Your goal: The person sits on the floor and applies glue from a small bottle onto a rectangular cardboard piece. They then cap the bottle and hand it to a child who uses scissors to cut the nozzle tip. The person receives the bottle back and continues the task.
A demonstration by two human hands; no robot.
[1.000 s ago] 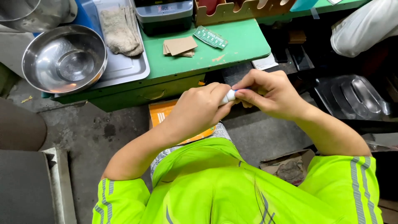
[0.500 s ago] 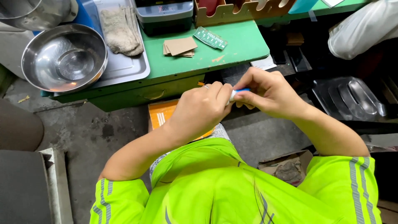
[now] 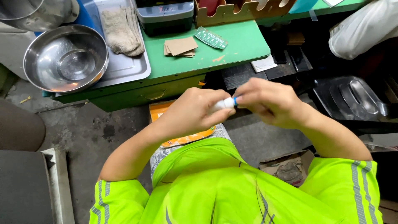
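Left hand (image 3: 192, 114) grips a small white tube (image 3: 224, 103), fingers closed around it. Right hand (image 3: 269, 101) pinches its blue end. Both held below the green desk (image 3: 244, 41).

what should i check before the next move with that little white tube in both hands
1. Left hand grip on the white tube: ok, fingers wrapped round it.
2. Right hand on the blue tip: ok, fingertips pinch it.
3. Tip on or off: cannot tell, fingers hide it.
4. Free spot on the green bench: ok.
5. Steel bowl away from the hands: ok.
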